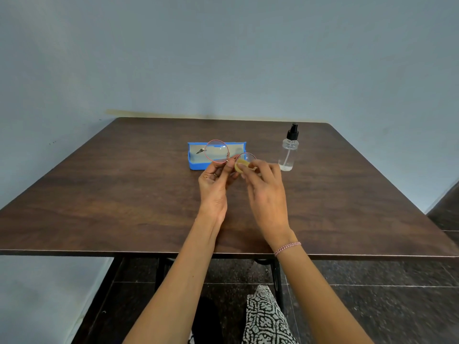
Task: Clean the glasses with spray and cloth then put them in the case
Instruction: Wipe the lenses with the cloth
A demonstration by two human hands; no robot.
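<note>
While my left hand (pixel 214 181) pinches the glasses (pixel 216 151) near the bridge, my right hand (pixel 265 184) pinches the cloth (pixel 241 165) onto the right lens, all held up over the table (pixel 124 194) just on the near side of the open case (pixel 192 165). Spray (pixel 288 151) stands off to the right. Worry here: thin wire frame, so rubbing too hard could bend it or pop the lens. Loose grip and they'd drop on the table. A careless right-hand swing could tip the spray too.
</note>
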